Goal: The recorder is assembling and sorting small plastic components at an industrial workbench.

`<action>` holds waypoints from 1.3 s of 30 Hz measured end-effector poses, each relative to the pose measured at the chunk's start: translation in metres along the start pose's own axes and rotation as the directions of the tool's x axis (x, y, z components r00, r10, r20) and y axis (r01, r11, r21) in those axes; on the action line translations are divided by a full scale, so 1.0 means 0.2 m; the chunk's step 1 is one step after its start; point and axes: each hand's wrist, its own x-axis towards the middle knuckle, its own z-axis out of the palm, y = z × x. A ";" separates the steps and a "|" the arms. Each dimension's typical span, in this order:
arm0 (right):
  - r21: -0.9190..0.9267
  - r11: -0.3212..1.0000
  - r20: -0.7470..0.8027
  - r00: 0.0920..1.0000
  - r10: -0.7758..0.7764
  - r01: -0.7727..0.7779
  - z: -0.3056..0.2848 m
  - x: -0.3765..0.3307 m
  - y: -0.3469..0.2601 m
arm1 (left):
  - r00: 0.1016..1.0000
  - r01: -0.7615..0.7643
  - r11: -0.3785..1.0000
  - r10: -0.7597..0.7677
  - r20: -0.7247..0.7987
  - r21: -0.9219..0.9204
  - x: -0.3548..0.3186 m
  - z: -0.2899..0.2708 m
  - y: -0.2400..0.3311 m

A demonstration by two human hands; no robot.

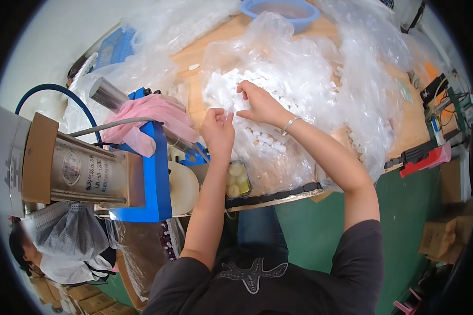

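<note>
My left hand (218,132) is closed, its fingertips pinched together beside the blue press. Whatever it pinches is too small to make out. Close to its right, my right hand (261,106) is open, with a gap between thumb and curled fingers and nothing visible in it. Both hands are over the near left part of a pile of small white plastic pieces (268,142), which lies on crumpled clear plastic sheeting (373,89). The blue-framed pneumatic press (160,184) stands to the left of my left hand, with pink gloves (152,118) draped over it.
By my left forearm, a small tray (230,193) holds several round pale pieces. A blue basin (278,6) sits at the table's far side, a blue basket (113,50) far left. Red-handled tool (425,160) at the right edge. Another person (31,247) is at lower left; cardboard boxes (439,236) stand right.
</note>
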 end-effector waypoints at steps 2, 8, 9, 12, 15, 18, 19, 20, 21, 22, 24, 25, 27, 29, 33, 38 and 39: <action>-0.083 0.980 0.108 0.976 0.190 -0.182 0.01 0.01 0.00 | 0.983 0.175 0.982 -0.178 0.042 0.070 -0.01 -0.02 0.07; 0.185 0.959 -0.108 0.974 -0.197 0.215 0.06 0.06 -0.04 | 0.940 -0.334 0.942 0.336 -0.067 0.038 -0.03 -0.01 0.04; 0.051 0.985 0.020 0.985 -0.169 0.168 0.05 0.08 -0.04 | 0.939 -0.336 0.941 0.338 -0.066 0.040 -0.03 -0.01 0.02; -0.212 0.968 0.100 0.988 -0.117 0.136 -0.01 0.13 0.08 | 0.945 -0.317 0.948 0.313 -0.094 -0.029 -0.05 0.00 0.04; -0.318 0.944 0.038 0.996 -0.085 0.092 -0.07 0.16 0.08 | 0.968 -0.204 0.974 0.186 -0.167 -0.101 -0.04 -0.02 0.03; -0.278 0.958 -0.286 0.958 -0.014 -0.069 -0.05 0.16 0.05 | 0.975 0.039 0.902 -0.129 -0.181 -0.430 -0.04 0.00 0.06; -0.278 0.958 -0.288 0.958 -0.011 -0.073 -0.01 0.15 0.04 | 0.965 0.078 0.820 -0.205 -0.162 -0.567 -0.04 -0.01 0.09; -0.231 0.970 -0.142 0.984 -0.106 0.071 0.05 0.12 0.03 | 0.953 0.111 0.715 -0.275 -0.131 -0.691 -0.04 -0.01 0.11; -0.163 0.965 0.000 0.978 -0.209 0.207 0.10 0.09 0.02 | 0.954 0.112 0.714 -0.272 -0.126 -0.692 -0.05 0.01 0.09; -0.164 0.964 0.000 0.977 -0.212 0.209 0.14 0.05 0.01 | 0.945 0.038 0.879 -0.187 -0.269 -0.475 -0.06 0.03 0.06; -0.515 0.791 0.237 0.942 -0.238 0.330 0.19 -0.05 0.01 | 0.926 -0.017 0.975 -0.068 -0.371 -0.222 -0.09 0.05 0.06; -0.515 0.792 0.236 0.943 -0.236 0.327 0.16 -0.06 0.01 | 0.956 -0.100 0.949 0.176 -0.236 0.300 -0.10 0.03 0.08; -0.620 0.746 0.331 0.943 -0.031 0.242 0.05 -0.10 -0.01 | 0.947 -0.221 0.656 0.321 -0.002 0.722 -0.12 0.01 0.05; -0.656 0.727 0.267 0.963 -0.027 0.202 -0.01 -0.13 0.01 | 0.930 -0.355 0.502 0.103 0.353 0.789 -0.11 -0.03 -0.03; -0.520 0.854 0.318 0.932 0.175 0.017 -0.19 -0.17 0.04 | 0.863 -0.315 0.314 -0.298 0.408 0.895 -0.03 -0.06 -0.05; -0.299 0.937 -0.041 0.983 0.178 -0.182 -0.43 -0.20 0.24 | 0.920 -0.346 0.509 0.017 0.392 0.789 -0.05 -0.04 0.08; -0.375 0.884 -0.185 0.957 0.224 -0.279 -0.48 -0.22 0.29 | 0.893 -0.450 0.579 0.301 0.335 0.680 -0.06 -0.02 0.07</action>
